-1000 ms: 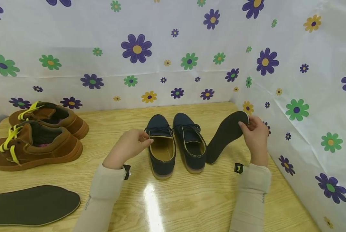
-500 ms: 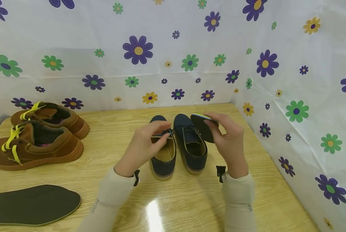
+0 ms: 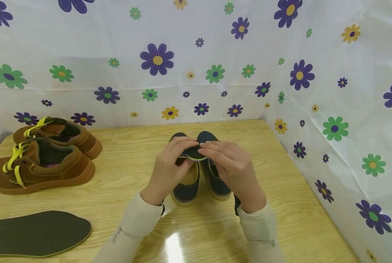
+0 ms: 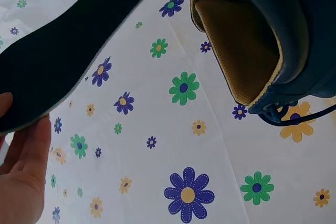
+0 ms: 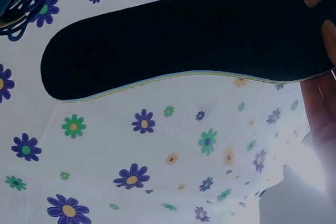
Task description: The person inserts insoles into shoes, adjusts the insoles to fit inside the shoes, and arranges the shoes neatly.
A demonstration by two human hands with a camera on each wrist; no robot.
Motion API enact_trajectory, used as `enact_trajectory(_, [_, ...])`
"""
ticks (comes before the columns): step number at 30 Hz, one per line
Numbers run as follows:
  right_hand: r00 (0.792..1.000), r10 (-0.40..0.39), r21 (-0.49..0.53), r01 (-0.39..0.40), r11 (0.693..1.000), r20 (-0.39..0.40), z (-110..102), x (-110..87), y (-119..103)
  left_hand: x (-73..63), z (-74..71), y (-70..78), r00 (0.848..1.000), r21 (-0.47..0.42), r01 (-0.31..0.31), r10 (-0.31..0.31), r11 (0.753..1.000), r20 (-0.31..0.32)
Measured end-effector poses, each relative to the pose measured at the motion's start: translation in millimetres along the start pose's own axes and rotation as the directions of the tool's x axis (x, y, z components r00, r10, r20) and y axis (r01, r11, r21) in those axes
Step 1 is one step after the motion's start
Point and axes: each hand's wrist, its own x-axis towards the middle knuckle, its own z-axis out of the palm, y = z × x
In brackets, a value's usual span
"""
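Note:
Above a pair of navy lace-up shoes, a black insole (image 3: 196, 152) with a coloured edge is held end-on. My left hand (image 3: 170, 168) pinches its left side, fingers above and thumb below. From the right, my right hand (image 3: 238, 167) grips the same end with its fingers lying on top. The right wrist view shows the insole (image 5: 178, 38) at nearly full length. Below my hands stand the left navy shoe (image 3: 186, 191) and the right navy shoe (image 3: 220, 188), both partly covered. A tan lining shows inside the navy shoe (image 4: 310, 40) in the left wrist view.
Two brown shoes with yellow laces, one nearer (image 3: 64, 171) and one farther (image 3: 87, 140), stand at the left. Another dark insole (image 3: 38, 233) lies at the front left of the wooden table (image 3: 133, 142). A flowered cloth (image 3: 123, 44) rises behind and to the right.
My right hand has brought the insole leftward from beside the right navy shoe to above the pair. My left hand has moved right from the left shoe and now holds the insole too.

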Motion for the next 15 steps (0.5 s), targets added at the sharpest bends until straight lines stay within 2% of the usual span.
enact_trajectory(4, [0.999, -0.009, -0.029, 0.008, 1.0, -0.033, 0.4, 4.8, -6.5, 1.0, -4.3, 1.1, 1.0, -0.025, -0.006, 0.006, 1.0, -0.027])
enact_trajectory(8, [0.995, 0.041, -0.038, -0.045, 0.998, -0.087, -1.3, 7.9, -8.3, 3.4, -9.3, 1.8, 0.995, -0.049, 0.037, -0.041, 0.998, -0.092])
enact_trajectory(11, [0.993, 0.077, -0.043, -0.081, 0.996, -0.086, -2.0, 7.6, -7.3, 4.7, -11.1, 2.7, 0.98, -0.148, 0.116, -0.137, 0.982, -0.143])
enact_trajectory(15, [0.99, 0.137, -0.106, -0.139, 0.985, -0.023, -0.1, 6.4, -6.4, 5.8, -11.8, 5.7, 0.939, -0.31, 0.241, -0.301, 0.92, -0.164])
